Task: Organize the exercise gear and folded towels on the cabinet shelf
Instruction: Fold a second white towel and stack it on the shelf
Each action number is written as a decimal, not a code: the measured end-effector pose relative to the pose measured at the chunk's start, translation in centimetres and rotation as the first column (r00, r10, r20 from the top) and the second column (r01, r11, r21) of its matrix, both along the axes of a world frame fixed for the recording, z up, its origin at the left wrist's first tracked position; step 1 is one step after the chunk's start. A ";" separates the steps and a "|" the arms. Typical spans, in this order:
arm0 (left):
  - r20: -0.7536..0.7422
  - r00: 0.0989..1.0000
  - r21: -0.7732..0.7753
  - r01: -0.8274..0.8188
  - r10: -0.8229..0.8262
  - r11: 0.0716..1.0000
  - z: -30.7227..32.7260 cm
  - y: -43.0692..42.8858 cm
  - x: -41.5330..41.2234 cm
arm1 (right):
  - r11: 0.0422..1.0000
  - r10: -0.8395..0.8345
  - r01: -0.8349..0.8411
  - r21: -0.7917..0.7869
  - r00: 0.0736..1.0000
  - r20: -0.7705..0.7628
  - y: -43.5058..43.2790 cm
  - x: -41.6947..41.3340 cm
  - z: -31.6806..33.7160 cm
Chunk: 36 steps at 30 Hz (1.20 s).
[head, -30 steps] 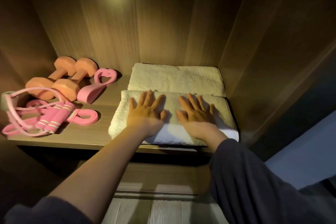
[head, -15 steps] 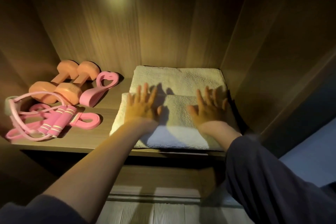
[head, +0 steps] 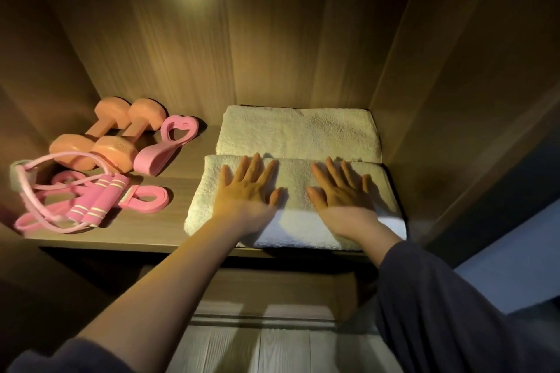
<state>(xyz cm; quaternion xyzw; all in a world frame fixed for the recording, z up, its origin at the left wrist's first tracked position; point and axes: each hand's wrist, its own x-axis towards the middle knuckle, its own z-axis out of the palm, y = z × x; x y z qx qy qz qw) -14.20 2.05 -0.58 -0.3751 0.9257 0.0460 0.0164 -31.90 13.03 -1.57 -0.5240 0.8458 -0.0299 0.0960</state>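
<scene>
Two folded cream towels lie on the right half of the wooden shelf (head: 169, 166): the back towel (head: 298, 130) against the rear wall, the front towel (head: 291, 172) by the shelf edge. My left hand (head: 247, 188) and my right hand (head: 341, 191) rest flat on the front towel, fingers spread, holding nothing. On the left lie two orange dumbbells (head: 103, 138), a pink heart-shaped grip trainer (head: 165, 145), a pink skipping rope with striped handles (head: 97, 203) and a pink resistance band (head: 145, 198).
The cabinet's left wall, back panel and right wall (head: 454, 130) close the shelf in. Below the shelf edge is a darker compartment and a pale wooden floor (head: 257, 348). A blue-grey surface shows at the lower right.
Half a second ago both hands were spread wider and further back on the front towel; now they have drawn forward and lie flat side by side on it. The towel sits as before.
</scene>
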 end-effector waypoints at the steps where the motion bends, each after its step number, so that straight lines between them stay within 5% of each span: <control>1: 0.025 1.000 0.000 0.002 -0.002 1.000 0.2 0.1 0.0 | 1.000 0.003 -0.003 0.016 1.000 0.008 0.1 0.1 0.1; 12: 0.121 0.986 0.167 0.096 -0.117 0.981 12.6 9.5 3.7 | 0.993 0.087 -0.091 0.073 0.994 0.060 10.1 5.0 12.2; 21: 0.144 0.907 0.374 0.320 -0.395 0.870 24.6 20.9 2.3 | 0.953 -0.284 0.244 0.180 0.926 0.247 24.8 6.5 20.8; 27: 0.084 0.811 0.388 0.508 -0.578 0.769 26.8 25.9 -4.4 | 0.945 -0.328 0.328 0.004 0.944 0.033 31.8 4.3 23.4; 36: 0.082 0.675 0.468 0.624 -0.733 0.626 26.3 34.5 -16.9 | 0.804 -0.580 0.547 0.234 0.807 0.108 41.6 -6.1 22.8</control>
